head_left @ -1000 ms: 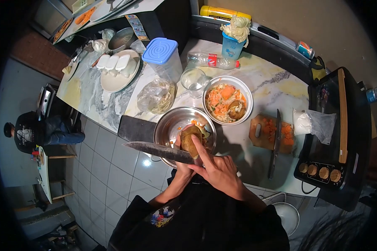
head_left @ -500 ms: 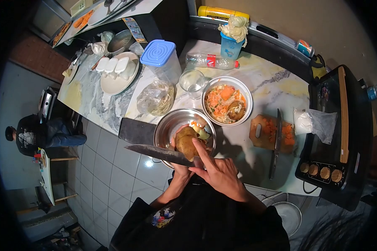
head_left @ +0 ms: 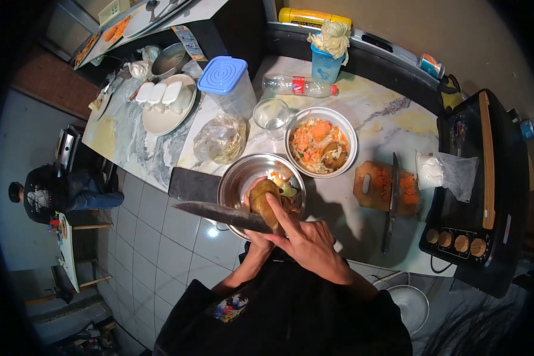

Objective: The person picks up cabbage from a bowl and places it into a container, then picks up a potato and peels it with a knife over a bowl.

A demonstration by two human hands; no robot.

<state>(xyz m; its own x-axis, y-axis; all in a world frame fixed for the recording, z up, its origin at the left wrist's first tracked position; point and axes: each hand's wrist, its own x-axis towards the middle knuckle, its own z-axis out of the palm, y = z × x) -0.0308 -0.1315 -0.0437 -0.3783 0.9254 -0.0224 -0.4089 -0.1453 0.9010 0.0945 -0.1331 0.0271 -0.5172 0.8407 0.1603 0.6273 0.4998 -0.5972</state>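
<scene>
My left hand (head_left: pixel 257 237) is closed around a brown, unpeeled-looking potato (head_left: pixel 263 200), partly hidden behind the blade and my other hand. In my right hand (head_left: pixel 307 244) is a large dark-bladed knife (head_left: pixel 219 216); its blade lies across the near end of the potato and points left. The right index finger stretches along the potato's skin. Beneath them, a steel bowl (head_left: pixel 231 178) contains pale and orange scraps. Just beyond it, a white-rimmed bowl (head_left: pixel 353 134) holds shredded orange and pale vegetables with a brown potato on top.
A cutting board (head_left: pixel 365 200) with diced orange pieces carries a second knife (head_left: pixel 391 204). A toaster oven (head_left: pixel 463 178) borders the right side. Behind stand a glass (head_left: pixel 272 117), a blue-lidded container (head_left: pixel 224 77) and a lying plastic bottle (head_left: pixel 285 85). Another person (head_left: pixel 65 188) is far left.
The knife has shifted slightly left and up along the potato, and my right index finger has moved a little with it. The potato has turned slightly in my left hand.
</scene>
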